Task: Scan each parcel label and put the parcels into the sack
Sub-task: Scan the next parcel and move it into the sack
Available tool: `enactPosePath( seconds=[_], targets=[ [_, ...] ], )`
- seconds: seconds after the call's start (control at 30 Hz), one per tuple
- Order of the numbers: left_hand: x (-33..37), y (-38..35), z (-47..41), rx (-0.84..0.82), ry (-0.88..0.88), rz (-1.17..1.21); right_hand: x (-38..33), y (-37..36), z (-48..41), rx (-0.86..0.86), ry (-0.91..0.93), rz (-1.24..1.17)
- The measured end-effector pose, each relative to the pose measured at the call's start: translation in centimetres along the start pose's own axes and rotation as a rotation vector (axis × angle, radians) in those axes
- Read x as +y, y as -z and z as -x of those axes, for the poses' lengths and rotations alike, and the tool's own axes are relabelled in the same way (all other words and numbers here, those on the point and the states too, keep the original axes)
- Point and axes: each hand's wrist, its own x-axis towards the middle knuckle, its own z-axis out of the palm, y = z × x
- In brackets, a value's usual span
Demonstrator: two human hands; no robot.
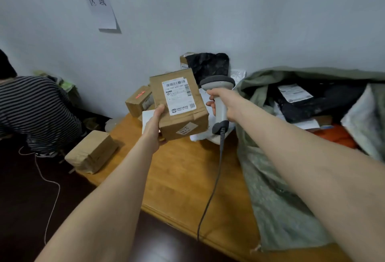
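Note:
My left hand (pixel 155 125) grips a brown cardboard parcel (pixel 183 124) from below and holds it up above the wooden table (pixel 187 178). Its white label (pixel 178 95) with barcodes faces me. My right hand (pixel 224 102) grips the handle of a grey-and-white barcode scanner (pixel 218 86), held just right of the parcel; its dark cable hangs down over the table. The green sack (pixel 277 199) lies open at the right, with a black bag bearing a white label (pixel 294 93) and other parcels inside.
Another taped brown box (pixel 92 153) sits on the table's left corner. More cardboard boxes (pixel 138 101) and a black bag (pixel 208 66) are piled against the wall. A person in a striped shirt (pixel 35 111) bends at the left. A thin white cord (pixel 52 188) runs across the dark floor.

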Motion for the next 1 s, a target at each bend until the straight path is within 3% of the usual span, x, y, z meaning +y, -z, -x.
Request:
enactPosePath(
  seconds=[0.27, 0.57, 0.77, 1.0],
  targets=[
    [2.8, -11.8, 5.0, -0.003, -0.133, 0.148, -4.4, 12.8, 3.5, -0.053, 0.111, -0.078],
    [-0.7, -27.4, 11.0, -0.241, 0.016, 0.015, -6.3, 28.3, 4.7, 0.094, 0.111, -0.209],
    [-2.4, -31.0, 12.5, -0.295, 0.108, -0.001, -5.7, 32.4, 5.2, 0.031, 0.13, 0.002],
    [-2.7, -32.2, 12.9, -0.306, 0.142, -0.009, -5.3, 33.3, 5.8, -0.037, 0.088, 0.03]
  ],
)
